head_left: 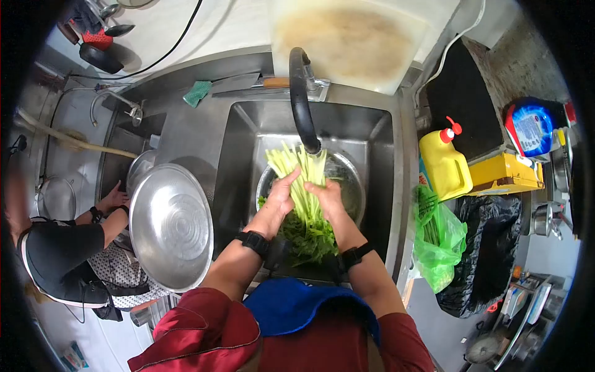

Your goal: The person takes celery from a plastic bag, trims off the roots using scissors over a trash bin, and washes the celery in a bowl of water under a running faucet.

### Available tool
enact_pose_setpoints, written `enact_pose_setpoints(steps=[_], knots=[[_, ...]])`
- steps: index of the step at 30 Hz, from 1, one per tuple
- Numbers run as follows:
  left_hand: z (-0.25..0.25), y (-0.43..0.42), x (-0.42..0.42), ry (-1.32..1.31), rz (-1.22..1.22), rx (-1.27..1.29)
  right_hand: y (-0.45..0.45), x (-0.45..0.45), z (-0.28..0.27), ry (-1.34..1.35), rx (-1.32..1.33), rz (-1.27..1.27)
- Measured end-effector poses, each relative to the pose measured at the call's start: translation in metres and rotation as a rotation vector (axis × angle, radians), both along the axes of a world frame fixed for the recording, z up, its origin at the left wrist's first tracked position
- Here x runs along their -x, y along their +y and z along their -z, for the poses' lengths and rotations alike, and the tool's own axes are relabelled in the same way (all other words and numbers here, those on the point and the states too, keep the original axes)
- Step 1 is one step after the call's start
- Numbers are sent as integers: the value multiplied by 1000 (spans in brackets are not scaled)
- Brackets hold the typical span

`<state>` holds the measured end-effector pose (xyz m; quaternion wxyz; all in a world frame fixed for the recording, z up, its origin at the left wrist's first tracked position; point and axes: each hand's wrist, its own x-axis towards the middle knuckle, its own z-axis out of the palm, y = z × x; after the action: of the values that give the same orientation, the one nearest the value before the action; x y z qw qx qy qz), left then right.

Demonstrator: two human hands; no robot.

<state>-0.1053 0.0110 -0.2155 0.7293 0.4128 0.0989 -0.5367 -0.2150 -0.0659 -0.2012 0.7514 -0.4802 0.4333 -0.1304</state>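
Observation:
In the head view, a bunch of leafy celery (304,201) is held over the sink (379,180), pale stalk ends pointing away from me and green leaves toward me. My left hand (280,193) is closed around the stalks from the left. From the right, my right hand (327,195) grips the same bunch. Below lies a round metal basin (352,180), partly hidden by the celery and my hands. The black faucet spout (304,105) curves down to just above the stalk ends. Whether water is running I cannot tell.
A large metal bowl (170,229) stands left of the sink, near another person's arm (114,223). Behind the sink are a green sponge (197,93) and a cleaver (248,84). At right are a yellow jug (443,164), a green plastic bag (437,248) and a black-lined bin (483,248).

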Motion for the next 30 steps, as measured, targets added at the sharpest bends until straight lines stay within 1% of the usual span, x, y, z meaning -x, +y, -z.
enact_pose_setpoints(steps=[1, 2, 3, 5, 6, 7, 9, 13, 14, 16, 17, 19, 21, 23, 24, 25, 26, 27, 28, 29, 30], knots=[[1, 4, -1, 60, -9, 85, -3, 1, -8, -20, -128, 96], [-7, 8, 0, 100, 5, 120, -14, 1, 22, -148, -239, 7], [-13, 12, 0, 140, 15, 154, -13, 1, 20, -150, -239, 8], [-15, 15, -1, 140, 5, 132, -6, -1, 17, 119, -266, 220], [-15, 17, -1, 144, -5, 112, -7, -1, 33, 44, -328, 181], [-16, 19, -1, 143, -8, 112, -10, 5, 39, 43, -329, 178], [-16, 22, -2, 165, -25, 144, -15, 15, 35, -257, -452, 44], [-1, 25, -3, 152, -20, 119, -12, 24, 10, -301, -435, 11], [-2, 23, -2, 153, -20, 119, -10, 24, 13, -301, -435, 12], [-4, 15, 2, 142, -96, 54, 1, 23, 25, -289, -129, -56], [3, 13, 1, 140, -97, 53, 3, 23, 26, -290, -129, -56], [18, 12, -2, 13, -51, 3, 9, 21, 30, -235, -68, -68], [14, 12, -3, 65, -46, 48, 10, 21, 23, -280, -68, -54], [7, 13, -1, 164, -4, 221, 14, 17, 22, -226, -14, 13], [2, 11, 2, 184, -31, 231, 15, 12, 20, -225, -16, 15], [-4, 7, 5, 186, -28, 230, 16, 4, 18, 88, 214, -110], [-7, 3, 9, -19, 26, 57, 18, -2, 15, 404, 441, -235], [-11, -2, 13, -224, 77, -116, 20, -6, 13, 425, 532, -339], [-14, -8, 17, -414, 33, -109, 22, -7, 12, 427, 588, -409], [-16, -9, 13, -413, 32, -112, 24, -6, 10, 429, 643, -479], [-17, -9, 6, -385, 45, -140, 27, -2, 7, 431, 640, -483]])
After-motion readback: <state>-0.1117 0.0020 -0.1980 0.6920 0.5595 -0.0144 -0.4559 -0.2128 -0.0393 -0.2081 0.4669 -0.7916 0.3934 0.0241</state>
